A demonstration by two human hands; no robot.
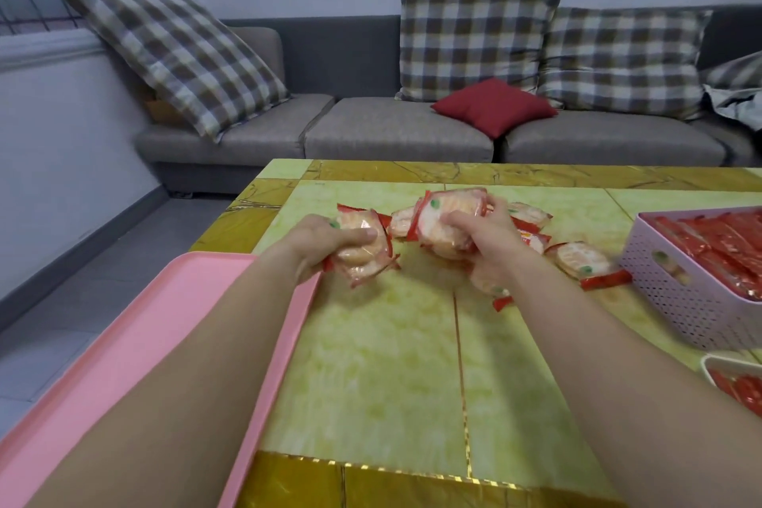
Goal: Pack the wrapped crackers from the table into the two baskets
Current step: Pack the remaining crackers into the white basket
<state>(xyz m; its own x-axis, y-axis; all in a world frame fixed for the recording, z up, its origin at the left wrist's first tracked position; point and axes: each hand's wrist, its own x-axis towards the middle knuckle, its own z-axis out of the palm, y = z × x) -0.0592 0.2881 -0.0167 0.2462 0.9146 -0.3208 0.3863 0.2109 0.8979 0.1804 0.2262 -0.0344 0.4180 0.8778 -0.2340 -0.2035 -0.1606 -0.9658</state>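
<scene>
Head view: left hand (319,240) and right hand (495,237) fingers (459,221) enclose wrapped crackers (443,205).

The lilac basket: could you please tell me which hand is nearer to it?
Right. The right hand, gripping wrapped crackers, is a little way left of the lilac basket; the left hand grips a second bundle farther left, beside the pink tray.

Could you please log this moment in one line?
left hand: holds crackers; right hand: holds crackers; table: loose packs; basket: holds packs
</scene>
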